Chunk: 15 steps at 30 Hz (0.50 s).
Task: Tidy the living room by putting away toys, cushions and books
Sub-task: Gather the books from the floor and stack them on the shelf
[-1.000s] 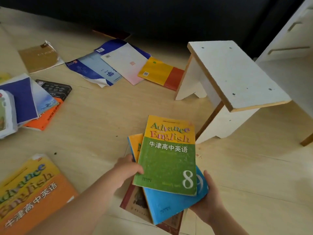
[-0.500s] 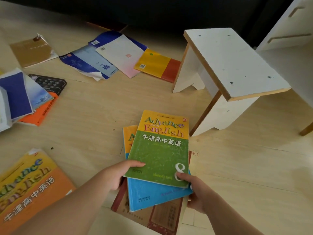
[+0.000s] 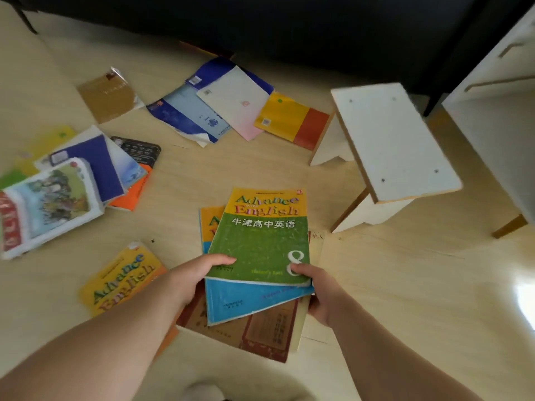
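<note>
Book-gathering stage of the tidy-up; no toys or cushions in view. Floor (image 3: 405, 285) is pale wood, with a white stool (image 3: 396, 140) standing right of centre and a white cabinet (image 3: 498, 117) at the far right edge. Loose books lie well apart from one another in clusters: a fan of blue, white and yellow-red covers (image 3: 237, 111) at the far side just beside the stool's leg, a brown book (image 3: 107, 96) left of that, a heap topped by an illustrated book (image 3: 49, 204) at the left, and an orange Advance with English copy (image 3: 124, 279) near the left forearm. In hand: a three-book stack, brown book (image 3: 260, 337) at the bottom, blue book (image 3: 246, 299) in the middle, green Advance with English 8 (image 3: 260, 241) on top, the three skewed and not squared. Cannot tell whether the stack rests on the floor or is lifted clear. Left hand (image 3: 197, 273) clamps the stack's near-left corner, thumb on the green cover, remaining fingers hidden beneath. Right hand (image 3: 315, 287) clamps the near-right corner, thumb over the printed 8, fingers wrapped under the blue book's edge. Both grips closed onto the stack, not spread. Judgement: next move calls for squaring the edges, then either adding the orange copy, which lies closest, or carrying the stack to storage; the skewed covers may slide if tilted.
</note>
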Motion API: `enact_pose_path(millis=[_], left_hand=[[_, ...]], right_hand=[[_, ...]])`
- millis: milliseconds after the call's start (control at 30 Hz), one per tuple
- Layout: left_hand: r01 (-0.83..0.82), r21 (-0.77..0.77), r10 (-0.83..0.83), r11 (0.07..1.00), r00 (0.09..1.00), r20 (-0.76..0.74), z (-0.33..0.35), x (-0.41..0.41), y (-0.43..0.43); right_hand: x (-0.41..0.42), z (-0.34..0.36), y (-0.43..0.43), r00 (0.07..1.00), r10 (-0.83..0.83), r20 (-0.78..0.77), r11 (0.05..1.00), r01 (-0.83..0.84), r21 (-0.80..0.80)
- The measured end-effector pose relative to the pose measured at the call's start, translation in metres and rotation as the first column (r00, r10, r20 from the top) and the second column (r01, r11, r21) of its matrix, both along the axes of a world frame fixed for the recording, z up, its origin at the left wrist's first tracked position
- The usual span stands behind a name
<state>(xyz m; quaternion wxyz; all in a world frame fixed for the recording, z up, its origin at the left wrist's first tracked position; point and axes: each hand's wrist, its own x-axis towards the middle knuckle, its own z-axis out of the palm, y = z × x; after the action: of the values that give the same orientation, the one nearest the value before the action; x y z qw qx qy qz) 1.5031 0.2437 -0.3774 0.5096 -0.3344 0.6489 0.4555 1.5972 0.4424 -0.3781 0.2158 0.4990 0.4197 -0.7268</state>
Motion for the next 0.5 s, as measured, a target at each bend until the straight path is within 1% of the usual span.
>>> enact_pose_path(millis=[100, 167, 233, 333, 400, 500], left_hand=[[-0.043, -0.067, 0.044, 0.997, 0.999, 0.010, 0.052, -0.008, -0.025], [-0.063, -0.063, 0.065, 0.996, 0.997, 0.029, 0.090, -0.016, -0.039], [-0.046, -0.032, 0.046, 0.998, 0.999, -0.011, 0.194, -0.020, -0.031], [0.011, 0.020, -0.008, 1.000, 0.989, -0.145, 0.336, -0.025, -0.009], [0.060, 0.024, -0.053, 0.998, 0.973, -0.225, 0.398, -0.030, 0.000], [0.132, 0.085, -0.100, 0.988, 0.946, -0.310, 0.467, -0.039, 0.018]], right_hand=[[-0.004, 0.079, -0.009, 1.000, 0.013, 0.001, 1.000, -0.013, 0.002], [-0.007, 0.144, -0.013, 1.000, 0.007, -0.002, 1.000, -0.007, -0.006], [-0.013, 0.219, -0.013, 1.000, -0.014, -0.016, 1.000, 0.014, -0.015], [-0.021, 0.316, -0.011, 0.998, -0.048, -0.052, 0.999, 0.047, -0.018], [-0.023, 0.372, -0.007, 0.994, -0.085, -0.076, 0.996, 0.083, -0.025], [-0.024, 0.441, 0.004, 0.982, -0.127, -0.137, 0.992, 0.125, -0.023]])
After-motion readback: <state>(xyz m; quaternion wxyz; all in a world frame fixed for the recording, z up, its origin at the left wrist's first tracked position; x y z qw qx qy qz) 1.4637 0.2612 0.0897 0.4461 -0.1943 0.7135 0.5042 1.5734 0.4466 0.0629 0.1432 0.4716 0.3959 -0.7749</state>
